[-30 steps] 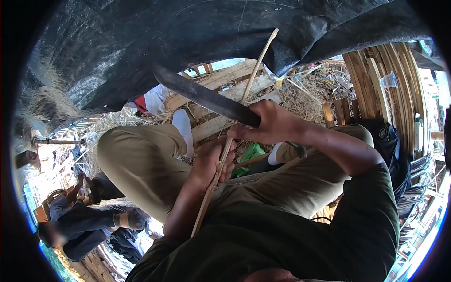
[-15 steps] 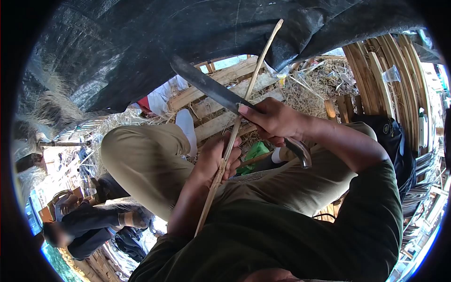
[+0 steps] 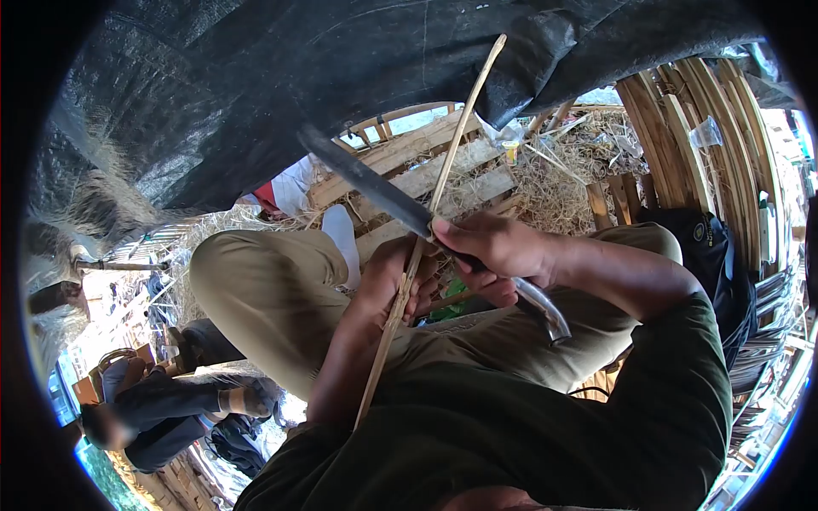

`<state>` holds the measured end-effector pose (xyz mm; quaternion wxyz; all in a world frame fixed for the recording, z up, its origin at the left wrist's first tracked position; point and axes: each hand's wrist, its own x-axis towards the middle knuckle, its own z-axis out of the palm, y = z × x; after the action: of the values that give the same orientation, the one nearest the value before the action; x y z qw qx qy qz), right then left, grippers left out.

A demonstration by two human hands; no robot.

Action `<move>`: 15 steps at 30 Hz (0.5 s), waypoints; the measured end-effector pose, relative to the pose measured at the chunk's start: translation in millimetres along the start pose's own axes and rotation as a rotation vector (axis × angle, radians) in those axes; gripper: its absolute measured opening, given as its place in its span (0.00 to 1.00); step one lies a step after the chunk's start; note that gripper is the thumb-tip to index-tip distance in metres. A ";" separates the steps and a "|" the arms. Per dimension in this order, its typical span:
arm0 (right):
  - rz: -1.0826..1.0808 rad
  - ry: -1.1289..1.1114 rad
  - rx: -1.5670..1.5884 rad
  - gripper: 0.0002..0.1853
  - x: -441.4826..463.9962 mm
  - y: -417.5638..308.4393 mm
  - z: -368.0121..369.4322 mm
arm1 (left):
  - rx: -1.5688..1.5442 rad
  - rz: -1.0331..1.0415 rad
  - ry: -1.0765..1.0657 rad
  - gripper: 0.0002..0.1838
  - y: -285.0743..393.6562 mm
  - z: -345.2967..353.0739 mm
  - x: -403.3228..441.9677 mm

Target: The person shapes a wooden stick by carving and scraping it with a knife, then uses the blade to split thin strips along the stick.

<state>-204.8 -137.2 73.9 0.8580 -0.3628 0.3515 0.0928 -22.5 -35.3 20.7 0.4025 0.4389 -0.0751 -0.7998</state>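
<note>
My left hand (image 3: pixel 396 279) is closed around a long, thin wooden stick (image 3: pixel 461 128). The stick slants from beside my body up past both hands to the black sheet. In my closed right hand (image 3: pixel 503 249) is a machete (image 3: pixel 372 184), its curved handle end showing below the fingers. The dark blade points up and left and crosses the stick just above my left hand; its tip is blurred. My right thumb lies by the stick where blade and stick meet.
A black plastic sheet (image 3: pixel 256 94) hangs overhead. Wooden planks (image 3: pixel 417 175) and straw (image 3: pixel 567 153) lie beyond my crossed legs. Tall timber slats (image 3: pixel 699 145) and a black bag (image 3: pixel 703 251) are on the right. Another person (image 3: pixel 162 409) sits at lower left.
My right hand and the machete have moved down along the stick, closer to my left hand. The handle end has swung lower. My left hand still grips the stick at nearly the same place.
</note>
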 end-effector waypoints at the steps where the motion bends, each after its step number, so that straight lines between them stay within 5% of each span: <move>1: 0.008 0.000 0.059 0.31 1.0 2.2 -2.4 | 0.008 0.011 -0.012 0.15 -1.1 -2.4 1.2; 9: -0.088 -0.054 -0.049 0.31 -7.6 1.3 -2.3 | 0.075 0.032 0.012 0.19 -1.6 -9.5 13.7; 15: -0.080 0.127 0.017 0.30 -10.5 -2.8 -7.2 | 0.032 -0.030 -0.010 0.20 -1.4 -7.3 4.1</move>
<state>-215.3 -143.2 79.1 0.8401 -0.3746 0.3910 0.0322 -18.9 -35.7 13.0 0.3828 0.4424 -0.0833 -0.8067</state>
